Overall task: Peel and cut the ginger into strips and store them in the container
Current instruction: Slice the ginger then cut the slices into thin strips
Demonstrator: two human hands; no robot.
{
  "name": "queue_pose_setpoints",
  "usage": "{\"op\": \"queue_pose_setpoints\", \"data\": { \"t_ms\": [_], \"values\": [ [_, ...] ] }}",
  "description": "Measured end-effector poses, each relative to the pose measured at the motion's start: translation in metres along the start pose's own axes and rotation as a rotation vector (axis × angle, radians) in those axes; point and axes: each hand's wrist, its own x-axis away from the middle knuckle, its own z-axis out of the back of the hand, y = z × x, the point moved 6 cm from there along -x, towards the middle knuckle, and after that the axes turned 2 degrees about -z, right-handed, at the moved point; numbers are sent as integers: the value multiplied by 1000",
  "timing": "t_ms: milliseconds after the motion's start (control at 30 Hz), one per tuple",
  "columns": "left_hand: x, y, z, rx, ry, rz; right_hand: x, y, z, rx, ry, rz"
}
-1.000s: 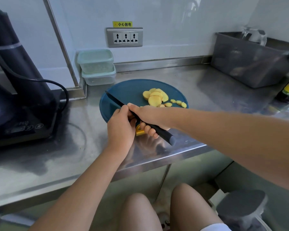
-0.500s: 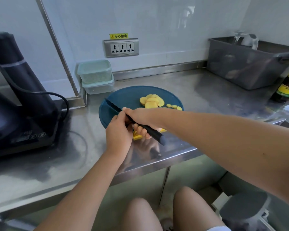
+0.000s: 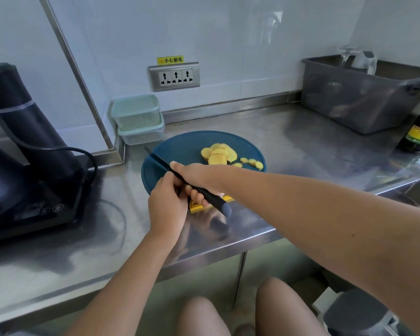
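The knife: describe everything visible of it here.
The knife is all dark: a slim black blade and a black handle with a greyish butt. The right hand grips the handle. The blade slants away to the left, its tip over the blue cutting board. The left hand sits close beside it.

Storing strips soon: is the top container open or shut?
Shut: a pale green lid covers the top container.

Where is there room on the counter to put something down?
Bare counter lies between the board and the bin, and in front of the appliance, beside the left hand. Crowded: the board's near edge, where left hand, right hand and knife meet.
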Motion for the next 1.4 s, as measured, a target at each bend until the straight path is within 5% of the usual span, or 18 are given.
{"op": "queue_pose_setpoints", "data": {
  "t_ms": [700,1400],
  "values": [
    [2,4,2,-13,-2,-44,-2,23,27,-207,-155,-17],
    [4,8,4,-82,48,-171,19,21,22,-147,-149,84]
  ]
}}
